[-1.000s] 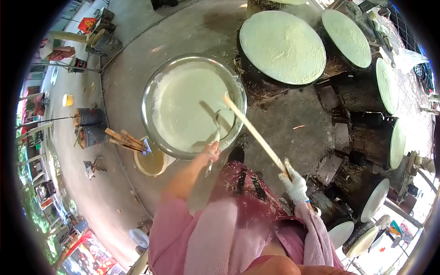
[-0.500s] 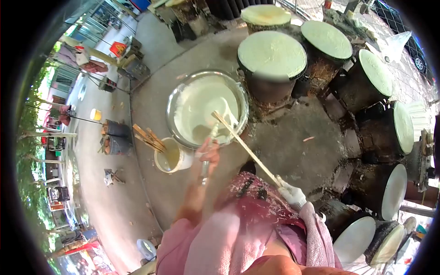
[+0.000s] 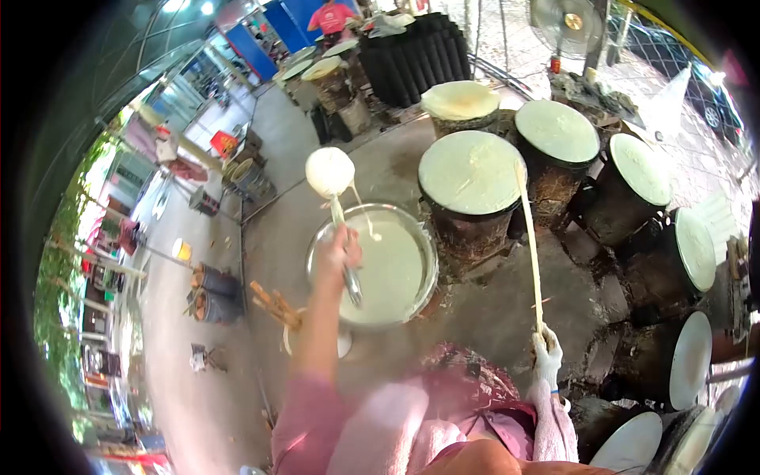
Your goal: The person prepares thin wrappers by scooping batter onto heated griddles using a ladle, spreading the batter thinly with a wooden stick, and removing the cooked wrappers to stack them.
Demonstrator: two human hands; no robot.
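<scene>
Over the grey concrete floor [image 3: 495,297], room opens right of the round steel basin [image 3: 434,277]. Dark cylindrical drums [image 3: 611,198] bar the floor's right edge; a long pale wooden stick [image 3: 532,237] crosses before the gap between two; a round batter-coated ladle [image 3: 329,172] obstructs the basin's upper-left rim.

Clock positions refer to the centre of the view.

- White-coated round ladle [image 3: 329,172] with long handle: one, 11 o'clock.
- Wide round shiny metal basin [image 3: 434,269]: one, centre.
- Long slim pale wooden stick [image 3: 532,245]: one, 3 o'clock.
- White knitted glove [image 3: 546,356]: one, 4 o'clock.
- Round pale-topped pans [image 3: 469,172] on dark drums: six distinct, 2 to 4 o'clock; further units at the 4 o'clock edge overlap, exact number indeterminate.
- Yellowish round-topped pan [image 3: 461,100]: one, 1 o'clock.
- Dark round buckets [image 3: 218,307] containing wood: two, 8 o'clock.
- Small yellow bucket [image 3: 181,251]: one, 9 o'clock.
- Round wire-caged fan [image 3: 573,21]: one, 1 o'clock.
</scene>
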